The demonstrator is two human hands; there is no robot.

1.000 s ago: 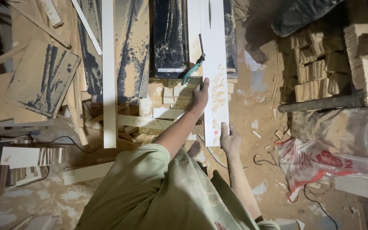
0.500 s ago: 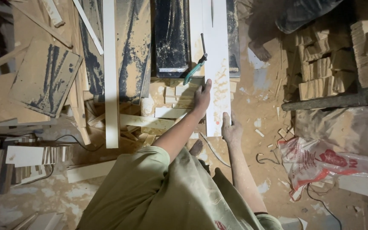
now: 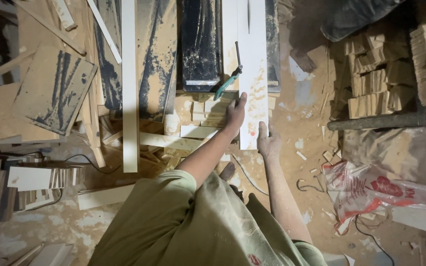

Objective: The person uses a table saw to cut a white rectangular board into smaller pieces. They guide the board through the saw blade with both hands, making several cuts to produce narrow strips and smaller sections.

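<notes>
Left hand lies flat against the white board's left edge; right hand grips its near end, fingers curled round.

white board pushed forward; right hand follows its end.

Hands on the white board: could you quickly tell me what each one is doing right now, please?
Left hand: open, fingers flat against the left edge of the white board.
Right hand: gripping the board's near end, thumb up on it.
</notes>
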